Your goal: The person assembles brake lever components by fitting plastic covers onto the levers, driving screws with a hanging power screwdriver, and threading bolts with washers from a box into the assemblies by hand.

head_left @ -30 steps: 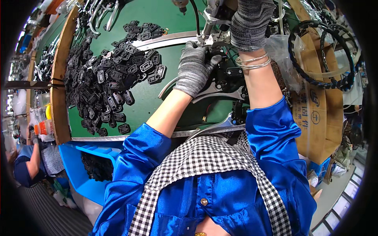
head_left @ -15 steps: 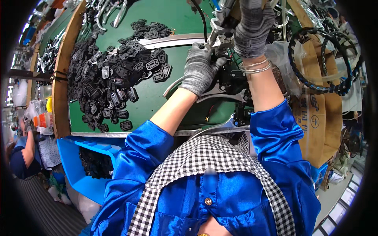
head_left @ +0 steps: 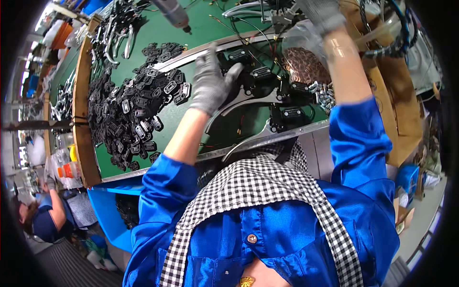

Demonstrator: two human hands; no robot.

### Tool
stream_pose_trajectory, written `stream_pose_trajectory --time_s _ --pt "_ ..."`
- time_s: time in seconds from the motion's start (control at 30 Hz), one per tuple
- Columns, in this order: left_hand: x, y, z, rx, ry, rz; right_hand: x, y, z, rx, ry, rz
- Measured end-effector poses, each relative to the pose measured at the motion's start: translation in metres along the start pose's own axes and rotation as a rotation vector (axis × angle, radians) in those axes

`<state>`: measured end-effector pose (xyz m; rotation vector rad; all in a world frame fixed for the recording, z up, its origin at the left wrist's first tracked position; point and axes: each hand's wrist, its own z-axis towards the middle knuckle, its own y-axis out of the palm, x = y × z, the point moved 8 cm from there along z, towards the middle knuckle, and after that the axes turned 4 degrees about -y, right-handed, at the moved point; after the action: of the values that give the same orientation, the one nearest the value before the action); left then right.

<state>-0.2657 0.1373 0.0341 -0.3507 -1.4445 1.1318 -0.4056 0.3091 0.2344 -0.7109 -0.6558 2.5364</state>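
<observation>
The left hand [head_left: 210, 82], gray-gloved, is holding its thumb wide of its fingers beside the lever assemblies [head_left: 262, 72]; contact cannot be told. The right hand [head_left: 324, 15], likewise gloved and blurred, is reaching to the top edge near a metal fixture [head_left: 283, 18]; its grip cannot be told. The lever assemblies are lying on the green desk [head_left: 203, 33], right of the black plates [head_left: 126, 107]. A driver [head_left: 174, 13] is pointing down over the desk.
</observation>
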Motion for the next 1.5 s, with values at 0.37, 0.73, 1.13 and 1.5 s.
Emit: stream_pose_trajectory --time_s 0.37,0.73,1.13,1.5 --pt "-0.062 0.021 -0.021 -0.425 -0.154 0.115 0.032 0.007 -0.221 -0.766 0.16 -0.052" --pt "-0.044 0.018 -0.033 -0.658 -0.194 0.062 0.021 0.037 -0.226 -0.699 0.249 0.017" --pt "-0.015 -0.003 -0.061 -0.38 0.26 0.1 0.008 0.075 -0.221 -0.726 0.12 0.026" --pt "-0.037 0.008 -0.071 -0.634 -0.229 -0.559 -0.004 0.021 -0.241 -0.733 0.102 0.238"
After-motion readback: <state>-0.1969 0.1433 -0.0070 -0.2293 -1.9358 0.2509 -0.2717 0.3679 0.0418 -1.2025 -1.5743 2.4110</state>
